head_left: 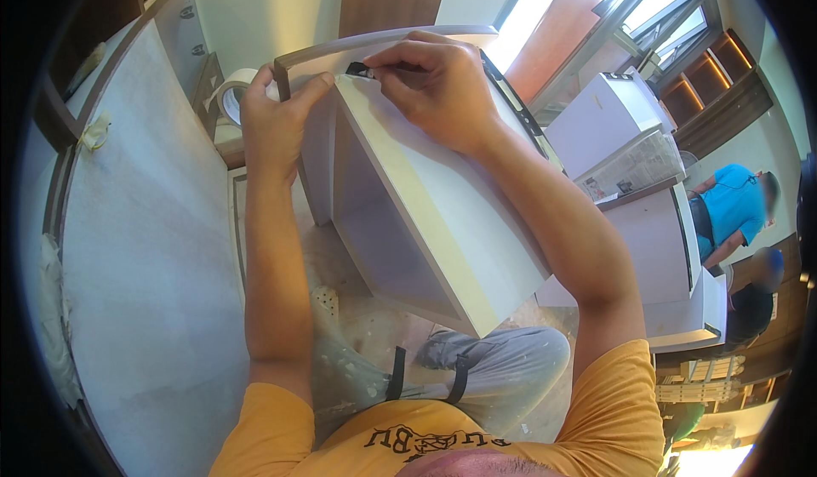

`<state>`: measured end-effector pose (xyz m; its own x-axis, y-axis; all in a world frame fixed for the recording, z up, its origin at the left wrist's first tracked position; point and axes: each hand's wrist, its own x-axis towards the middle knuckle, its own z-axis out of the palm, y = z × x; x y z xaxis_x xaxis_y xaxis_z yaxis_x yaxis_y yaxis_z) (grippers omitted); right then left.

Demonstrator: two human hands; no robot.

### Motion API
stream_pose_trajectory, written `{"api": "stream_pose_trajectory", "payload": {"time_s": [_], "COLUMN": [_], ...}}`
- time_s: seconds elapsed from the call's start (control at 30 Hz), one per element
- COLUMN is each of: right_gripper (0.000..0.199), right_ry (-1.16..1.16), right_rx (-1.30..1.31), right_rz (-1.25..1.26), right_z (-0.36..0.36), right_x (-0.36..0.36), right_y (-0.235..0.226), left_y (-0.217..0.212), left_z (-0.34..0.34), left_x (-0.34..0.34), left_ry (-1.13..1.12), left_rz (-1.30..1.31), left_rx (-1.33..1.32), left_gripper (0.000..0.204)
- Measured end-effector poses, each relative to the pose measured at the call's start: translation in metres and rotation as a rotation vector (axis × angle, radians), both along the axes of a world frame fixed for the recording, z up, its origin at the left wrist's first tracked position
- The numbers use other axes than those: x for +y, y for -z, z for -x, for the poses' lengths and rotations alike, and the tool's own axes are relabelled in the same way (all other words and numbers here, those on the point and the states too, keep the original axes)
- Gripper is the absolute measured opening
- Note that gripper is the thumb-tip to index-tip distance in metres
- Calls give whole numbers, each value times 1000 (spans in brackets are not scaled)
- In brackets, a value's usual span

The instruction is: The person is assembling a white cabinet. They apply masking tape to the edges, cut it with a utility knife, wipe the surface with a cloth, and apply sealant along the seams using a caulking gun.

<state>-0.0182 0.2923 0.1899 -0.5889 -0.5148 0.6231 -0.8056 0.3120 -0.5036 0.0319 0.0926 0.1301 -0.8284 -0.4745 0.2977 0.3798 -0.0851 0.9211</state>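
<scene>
In front of me a white drawer is tilted, with a pale strip along its near edge. Its front panel, with a brown edge, runs across the top. My left hand grips the panel's end, thumb on the inner side and fingers curled behind it. At the corner where the drawer side meets the panel, my right hand is closed in a pinch. A small black piece shows at its fingertips; its exact kind is too small to tell. A black slide rail runs along the drawer's far side.
A roll of tape stands just beyond my left hand. A large pale panel fills the left. More white drawers, one with newspaper on it, stand at right. Two people, one in a blue shirt, are farther right.
</scene>
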Motion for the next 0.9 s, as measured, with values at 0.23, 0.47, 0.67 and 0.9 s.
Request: {"api": "stream_pose_trajectory", "payload": {"time_s": [0.23, 0.47, 0.67, 0.9], "right_gripper": [18, 19, 20, 20], "right_ry": [-91, -117, 2, -20], "right_rx": [-66, -188, -110, -101], "right_rz": [73, 127, -9, -26], "right_z": [3, 7, 2, 0], "right_x": [-4, 0, 3, -3], "right_y": [7, 3, -1, 2], "left_y": [-1, 5, 6, 0], "left_z": [-3, -1, 0, 0], "left_x": [-1, -9, -6, 4], "left_ry": [26, 42, -19, -45], "left_rz": [41, 12, 67, 58], "left_rx": [-5, 18, -3, 1], "left_gripper": [46, 43, 41, 39]}}
